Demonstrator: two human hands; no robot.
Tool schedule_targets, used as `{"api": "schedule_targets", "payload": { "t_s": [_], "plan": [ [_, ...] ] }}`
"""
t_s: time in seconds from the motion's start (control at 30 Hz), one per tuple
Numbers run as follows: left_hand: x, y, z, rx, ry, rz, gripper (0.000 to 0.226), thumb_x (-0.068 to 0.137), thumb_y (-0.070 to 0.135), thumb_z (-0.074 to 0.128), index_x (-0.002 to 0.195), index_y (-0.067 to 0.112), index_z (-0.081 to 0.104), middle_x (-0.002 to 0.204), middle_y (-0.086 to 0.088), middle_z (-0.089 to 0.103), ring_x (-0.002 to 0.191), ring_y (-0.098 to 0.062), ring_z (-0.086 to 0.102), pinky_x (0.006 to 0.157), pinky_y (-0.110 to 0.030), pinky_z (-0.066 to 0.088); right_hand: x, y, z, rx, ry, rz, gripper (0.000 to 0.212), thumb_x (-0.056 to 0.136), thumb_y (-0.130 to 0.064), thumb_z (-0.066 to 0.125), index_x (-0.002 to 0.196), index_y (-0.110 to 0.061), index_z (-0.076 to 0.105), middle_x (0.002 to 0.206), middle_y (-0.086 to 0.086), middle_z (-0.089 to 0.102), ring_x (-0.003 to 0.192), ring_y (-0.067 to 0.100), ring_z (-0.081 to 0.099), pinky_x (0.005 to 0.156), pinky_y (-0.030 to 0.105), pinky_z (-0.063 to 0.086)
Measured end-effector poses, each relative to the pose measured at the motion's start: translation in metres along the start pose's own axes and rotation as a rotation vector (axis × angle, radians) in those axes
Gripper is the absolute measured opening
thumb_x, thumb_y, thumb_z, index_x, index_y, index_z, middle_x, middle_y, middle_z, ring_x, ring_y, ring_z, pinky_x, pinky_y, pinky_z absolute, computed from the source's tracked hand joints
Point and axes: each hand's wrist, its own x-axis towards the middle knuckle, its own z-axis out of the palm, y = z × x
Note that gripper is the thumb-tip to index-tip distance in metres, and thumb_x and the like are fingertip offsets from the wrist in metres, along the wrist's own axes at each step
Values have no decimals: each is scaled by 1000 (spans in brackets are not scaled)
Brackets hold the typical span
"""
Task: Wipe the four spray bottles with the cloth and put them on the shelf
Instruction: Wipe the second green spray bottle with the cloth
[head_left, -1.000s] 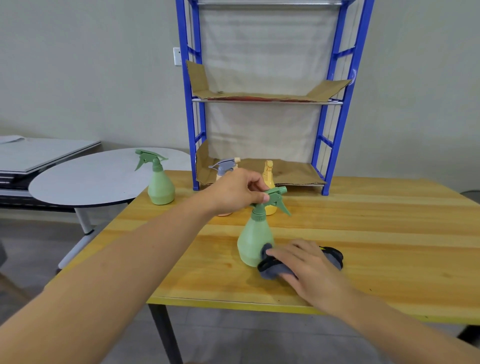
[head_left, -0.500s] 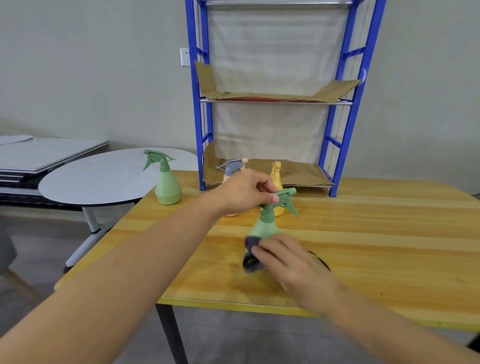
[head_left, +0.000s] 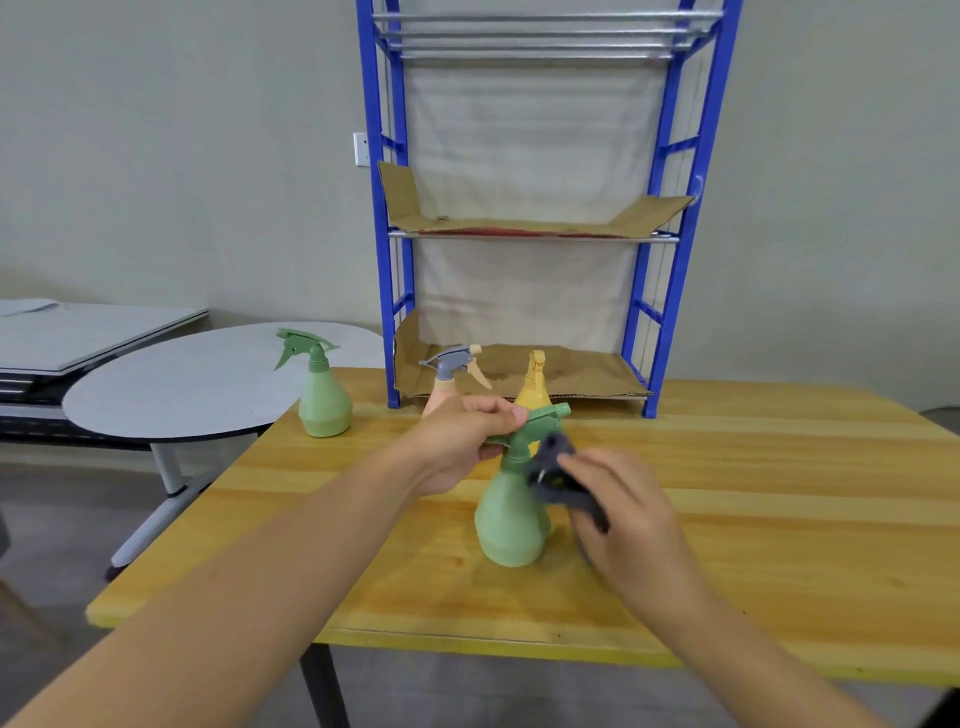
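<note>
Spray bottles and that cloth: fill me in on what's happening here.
A person is wiping a green spray bottle on the wooden table. The left hand holds its trigger top while the right hand presses a dark cloth against its neck. Another green bottle, a pink bottle and a yellow bottle wait on the table in front of the blue shelf.

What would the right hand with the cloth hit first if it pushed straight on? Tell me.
Probably the neck of the near green bottle: the right hand presses the dark cloth up-left toward it, though depth is unclear.
</note>
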Motion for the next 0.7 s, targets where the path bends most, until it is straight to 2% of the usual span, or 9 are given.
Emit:
{"api": "schedule_targets", "payload": {
  "t_s": [0.07, 0.13, 0.2, 0.3, 0.37, 0.47, 0.5, 0.63, 0.7],
  "plan": [
    [-1, -1, 4, -67, -15, -34, 11, 100, 9, 58, 101, 3, 67, 99, -12, 68, 88, -16, 61, 86, -27, 49, 17, -2, -4, 1, 149, 121, 42, 76, 7, 74, 117, -3, 66, 116, 6, 61, 107, 24, 57, 95, 32, 45],
    [-1, 0, 7, -90, -16, -47, 12, 100, 7, 57, 95, 6, 68, 91, -8, 69, 86, -16, 62, 84, -26, 50, 25, -4, 1, 11, 201, 208, 39, 79, 3, 71, 116, -5, 66, 116, 3, 61, 108, 20, 55, 95, 30, 44],
    [-2, 2, 8, -66, -5, -42, 15, 100, 7, 56, 91, 8, 67, 87, -6, 69, 83, -15, 61, 79, -24, 50, 21, -12, 13, 29, 168, 203, 31, 83, -8, 65, 115, -6, 66, 115, 3, 61, 106, 21, 55, 95, 28, 44],
    [-5, 4, 9, -40, -6, -31, 19, 100, 10, 59, 82, 10, 65, 81, -4, 66, 75, -14, 59, 69, -24, 48, 6, -22, 26, 30, 35, 54, 31, 83, -12, 60, 113, -4, 66, 116, 5, 60, 105, 24, 55, 96, 25, 43],
    [-4, 3, 9, -27, -14, -13, 20, 99, 11, 60, 80, 12, 64, 83, -4, 67, 78, -14, 61, 77, -26, 50, 6, -16, 28, 21, 101, 88, 30, 82, -6, 63, 111, -3, 67, 115, 5, 61, 105, 24, 56, 96, 25, 43],
    [-2, 1, 9, 14, -18, 14, 22, 98, 14, 63, 77, 14, 63, 84, -4, 68, 83, -16, 60, 88, -32, 46, 13, -12, 24, 62, 269, 368, 38, 73, 6, 73, 109, -5, 66, 114, 1, 60, 105, 23, 57, 93, 27, 44],
    [-2, 2, 9, 10, -18, 16, 23, 98, 14, 63, 75, 14, 63, 81, -3, 67, 81, -15, 60, 85, -30, 47, 14, -15, 25, 63, 258, 355, 37, 73, 5, 73, 109, -5, 66, 115, 1, 59, 105, 23, 57, 94, 25, 44],
    [-3, 4, 3, 3, -61, 2, 25, 100, 15, 61, 75, 12, 61, 75, -2, 64, 72, -12, 60, 68, -23, 50, 7, -23, 31, 35, 40, 73, 41, 72, 5, 75, 111, -5, 67, 115, 4, 60, 105, 24, 55, 96, 25, 43],
    [-2, 3, 2, -4, -61, -1, 24, 100, 15, 61, 75, 12, 60, 80, -5, 65, 77, -13, 60, 75, -24, 50, 14, -16, 27, 53, 129, 203, 42, 71, 7, 75, 110, -7, 68, 114, 2, 61, 105, 25, 56, 94, 26, 44]
  ]
}}
